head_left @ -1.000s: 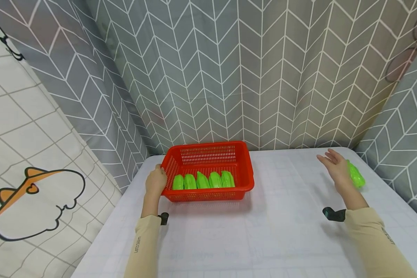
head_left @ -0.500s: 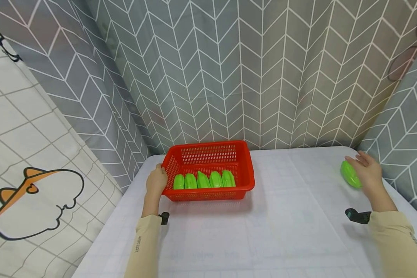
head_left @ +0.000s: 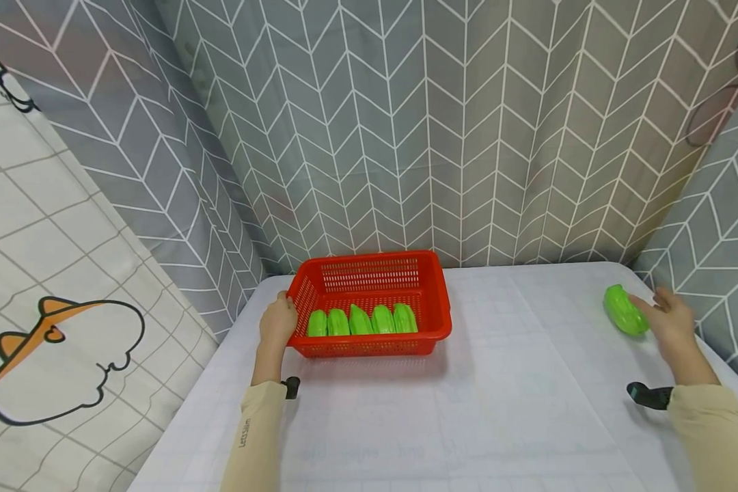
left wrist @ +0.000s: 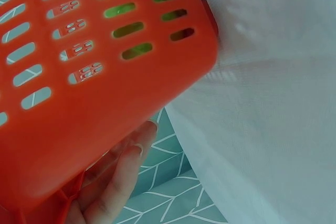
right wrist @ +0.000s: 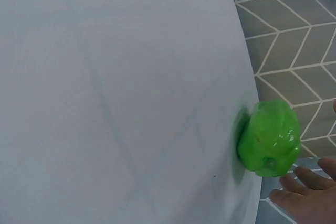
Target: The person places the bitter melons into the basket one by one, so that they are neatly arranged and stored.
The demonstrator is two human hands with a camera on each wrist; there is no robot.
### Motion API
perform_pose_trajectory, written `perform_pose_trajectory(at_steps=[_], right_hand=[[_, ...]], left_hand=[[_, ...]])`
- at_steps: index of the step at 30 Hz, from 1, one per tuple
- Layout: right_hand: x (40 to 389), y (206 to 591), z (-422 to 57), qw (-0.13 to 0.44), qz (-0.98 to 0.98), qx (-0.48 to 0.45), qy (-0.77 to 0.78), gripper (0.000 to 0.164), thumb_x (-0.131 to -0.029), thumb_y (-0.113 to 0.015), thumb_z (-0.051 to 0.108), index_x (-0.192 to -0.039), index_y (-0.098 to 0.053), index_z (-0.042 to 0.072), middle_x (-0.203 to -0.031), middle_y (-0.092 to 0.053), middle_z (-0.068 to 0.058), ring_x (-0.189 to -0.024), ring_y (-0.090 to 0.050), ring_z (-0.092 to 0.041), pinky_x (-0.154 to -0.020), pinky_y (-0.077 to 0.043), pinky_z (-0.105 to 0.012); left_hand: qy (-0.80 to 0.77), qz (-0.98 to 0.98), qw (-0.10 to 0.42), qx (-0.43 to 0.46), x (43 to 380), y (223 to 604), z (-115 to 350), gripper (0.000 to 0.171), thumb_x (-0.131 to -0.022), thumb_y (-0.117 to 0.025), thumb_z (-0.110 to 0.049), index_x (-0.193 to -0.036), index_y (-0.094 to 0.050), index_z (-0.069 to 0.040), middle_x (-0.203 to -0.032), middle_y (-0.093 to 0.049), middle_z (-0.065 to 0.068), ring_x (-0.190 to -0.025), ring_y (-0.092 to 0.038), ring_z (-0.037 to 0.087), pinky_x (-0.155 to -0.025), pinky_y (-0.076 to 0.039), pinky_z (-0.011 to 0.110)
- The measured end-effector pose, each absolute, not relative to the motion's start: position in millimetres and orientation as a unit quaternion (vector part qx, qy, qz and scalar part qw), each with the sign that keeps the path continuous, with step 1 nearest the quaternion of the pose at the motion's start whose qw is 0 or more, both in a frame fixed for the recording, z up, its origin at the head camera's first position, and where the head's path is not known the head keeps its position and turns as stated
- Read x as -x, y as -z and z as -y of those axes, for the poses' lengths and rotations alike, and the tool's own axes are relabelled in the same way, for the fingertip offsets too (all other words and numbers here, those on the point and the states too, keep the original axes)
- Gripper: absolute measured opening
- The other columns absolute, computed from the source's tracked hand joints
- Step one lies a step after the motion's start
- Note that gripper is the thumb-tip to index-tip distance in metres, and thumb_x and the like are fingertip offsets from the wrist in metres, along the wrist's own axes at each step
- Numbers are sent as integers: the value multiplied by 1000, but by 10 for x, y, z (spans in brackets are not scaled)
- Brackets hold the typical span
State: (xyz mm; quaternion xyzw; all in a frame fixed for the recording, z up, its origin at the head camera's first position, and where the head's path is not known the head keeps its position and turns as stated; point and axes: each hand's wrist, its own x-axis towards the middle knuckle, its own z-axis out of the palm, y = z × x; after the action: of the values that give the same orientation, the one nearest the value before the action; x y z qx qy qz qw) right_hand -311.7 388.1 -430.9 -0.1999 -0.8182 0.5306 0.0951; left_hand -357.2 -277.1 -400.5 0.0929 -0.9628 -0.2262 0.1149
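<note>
My left hand (head_left: 278, 320) grips the left rim of a red plastic basket (head_left: 369, 347). In the left wrist view the fingers (left wrist: 118, 182) lie under the rim of its slotted wall (left wrist: 121, 85). Several green, ribbed, glossy vegetables (head_left: 361, 320) lie side by side in the basket. One more green ribbed vegetable (head_left: 624, 311) rests at the table's far right. My right hand (head_left: 673, 324) is just to the right of it, fingers extended and holding nothing. Its fingertips (right wrist: 286, 198) come close to the vegetable (right wrist: 272, 137); I cannot tell whether they touch.
White cloth covers the table (head_left: 467, 410). A grey chevron curtain (head_left: 443, 137) hangs behind and to the sides, close to the table's right edge. At left is a tile-patterned sheet (head_left: 67, 239) with a cartoon figure.
My right hand has moved right, from the left of the lone vegetable, across it, to its right side. The left hand and basket have stayed in place.
</note>
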Motion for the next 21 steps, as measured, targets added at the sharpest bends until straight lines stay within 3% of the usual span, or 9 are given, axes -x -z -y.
perform_pose_trajectory(at_steps=[21], right_hand=[[3209, 4585, -3958, 51, 846, 175, -502, 81, -99, -42, 39, -152, 0, -5, -156, -3, -34, -145, -4, -52, -117, -13, -59]], left_hand=[[226, 963, 112, -101, 3577, 4013, 2759, 45, -104, -33, -20, -142, -39, 5, -116, -62, 34, -89, -65, 42, -74, -52, 49]])
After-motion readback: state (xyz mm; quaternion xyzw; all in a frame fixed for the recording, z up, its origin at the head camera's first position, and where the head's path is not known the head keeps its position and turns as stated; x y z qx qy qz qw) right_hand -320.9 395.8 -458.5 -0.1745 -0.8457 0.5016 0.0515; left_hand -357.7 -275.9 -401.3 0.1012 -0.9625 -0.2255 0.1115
